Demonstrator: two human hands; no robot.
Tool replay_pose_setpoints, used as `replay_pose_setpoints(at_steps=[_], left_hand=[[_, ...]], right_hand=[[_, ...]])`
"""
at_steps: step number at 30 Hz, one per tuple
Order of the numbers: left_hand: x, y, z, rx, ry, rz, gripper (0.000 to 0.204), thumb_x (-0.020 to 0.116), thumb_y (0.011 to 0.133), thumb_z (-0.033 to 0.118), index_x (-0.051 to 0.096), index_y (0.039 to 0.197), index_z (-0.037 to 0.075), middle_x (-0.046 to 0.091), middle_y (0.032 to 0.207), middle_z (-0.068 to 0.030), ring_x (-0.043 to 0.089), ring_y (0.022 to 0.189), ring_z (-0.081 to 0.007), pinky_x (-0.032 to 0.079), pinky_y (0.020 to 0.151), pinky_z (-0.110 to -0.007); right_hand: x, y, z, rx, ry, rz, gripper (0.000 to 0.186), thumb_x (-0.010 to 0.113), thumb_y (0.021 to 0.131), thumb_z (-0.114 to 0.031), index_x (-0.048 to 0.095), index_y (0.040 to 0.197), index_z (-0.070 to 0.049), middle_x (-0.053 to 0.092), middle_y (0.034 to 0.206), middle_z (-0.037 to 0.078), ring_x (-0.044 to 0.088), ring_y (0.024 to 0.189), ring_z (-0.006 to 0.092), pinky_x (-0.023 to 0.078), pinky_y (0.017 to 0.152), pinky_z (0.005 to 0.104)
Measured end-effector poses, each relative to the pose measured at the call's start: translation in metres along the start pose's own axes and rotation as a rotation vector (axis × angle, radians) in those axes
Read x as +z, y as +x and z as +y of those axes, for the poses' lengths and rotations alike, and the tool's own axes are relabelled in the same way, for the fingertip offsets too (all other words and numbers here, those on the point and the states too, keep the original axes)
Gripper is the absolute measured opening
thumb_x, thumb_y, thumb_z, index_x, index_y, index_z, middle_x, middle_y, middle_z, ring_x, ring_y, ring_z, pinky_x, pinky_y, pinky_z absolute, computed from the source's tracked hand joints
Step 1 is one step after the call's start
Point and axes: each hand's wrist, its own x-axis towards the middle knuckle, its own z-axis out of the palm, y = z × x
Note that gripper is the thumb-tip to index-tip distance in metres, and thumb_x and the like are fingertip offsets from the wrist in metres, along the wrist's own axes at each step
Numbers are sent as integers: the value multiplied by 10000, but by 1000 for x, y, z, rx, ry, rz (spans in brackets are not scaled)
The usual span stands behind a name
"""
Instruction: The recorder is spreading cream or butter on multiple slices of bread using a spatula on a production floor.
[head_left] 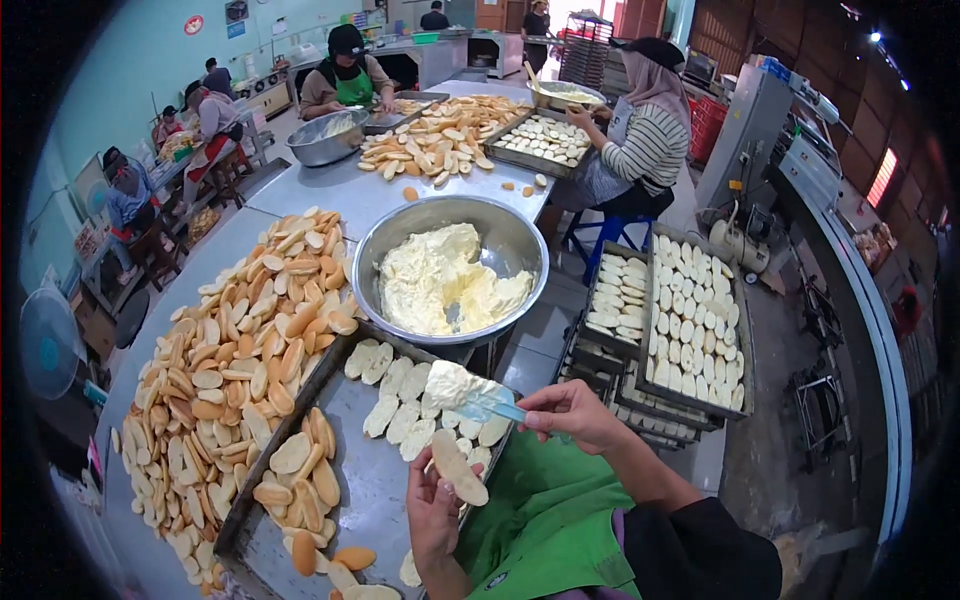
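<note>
My left hand (434, 515) holds a halved oval slice of bread (459, 468), its pale cut side up, over the near edge of a metal tray (352, 470). In my right hand (572, 415) is a light blue spatula (490, 404), its blade loaded with a lump of pale yellow cream (453, 385). The loaded blade hangs just above the bread slice, apart from it. Rows of cream-coated bread slices (400, 382) lie along the tray's right side. Plain bread slices (302, 470) are heaped at its left. Beyond the tray stands a steel bowl (372, 232) partly filled with cream.
A large pile of bread slices (230, 370) covers the table's left. Stacked trays of coated slices (690, 320) stand at my right. Across the table, one person (345, 80) works by another bowl (328, 140); another person (645, 135) sits near a filled tray (542, 140).
</note>
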Motion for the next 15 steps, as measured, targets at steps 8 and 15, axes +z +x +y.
replay_pose_setpoints(at_steps=[8,15], left_hand=[[18,17,-3,-152,21,-116,528,569,822,168,275,1236,24,483,1106,-145,553,965,-301,495,780,-361],[41,15,-11,-125,81,-167,585,600,796,248,279,1233,28,512,1076,-153,579,927,-263,519,740,-329]], right_hand=[[-6,-22,1,-35,57,75,266,653,747,-91,597,975,33,628,786,105,569,626,96,462,554,206],[-30,-53,11,-27,71,147,244,644,755,-85,594,957,42,627,789,106,582,657,109,470,566,215]])
